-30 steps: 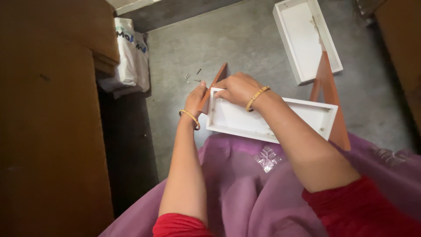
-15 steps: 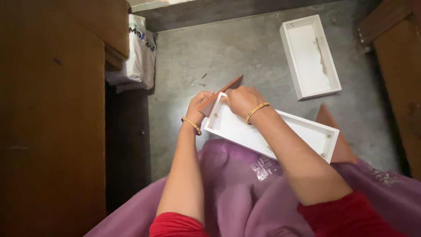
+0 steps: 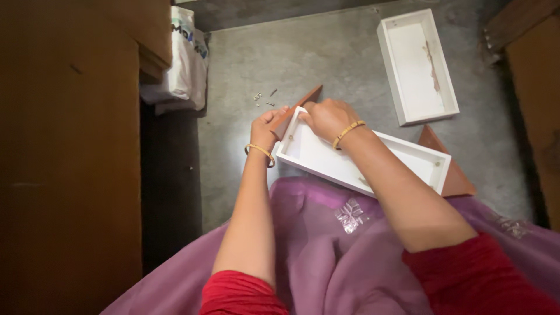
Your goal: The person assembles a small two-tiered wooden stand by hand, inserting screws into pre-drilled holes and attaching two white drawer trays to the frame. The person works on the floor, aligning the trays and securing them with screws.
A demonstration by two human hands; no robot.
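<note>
A white open box (image 3: pixel 326 160), long and shallow like a drawer, rests on my lap over a purple cloth. Brown wooden panels (image 3: pixel 300 104) stick out at its left end and at its right end (image 3: pixel 449 172). My left hand (image 3: pixel 265 129) grips the box's left end and the brown panel there. At the top left corner of the box my right hand (image 3: pixel 326 116) rests with curled fingers; whether it holds something small is hidden. Both wrists wear gold bangles.
A second white drawer box (image 3: pixel 417 64) lies on the grey floor at the upper right. A few small screws (image 3: pixel 262 98) lie on the floor near my hands. A white plastic bag (image 3: pixel 184 61) leans by brown wooden furniture (image 3: pixel 70 157) on the left. More wood (image 3: pixel 534 76) stands at the right.
The view has shifted, so the box and hands sit lower and further left in the frame. My hands stay at the box's left end.
</note>
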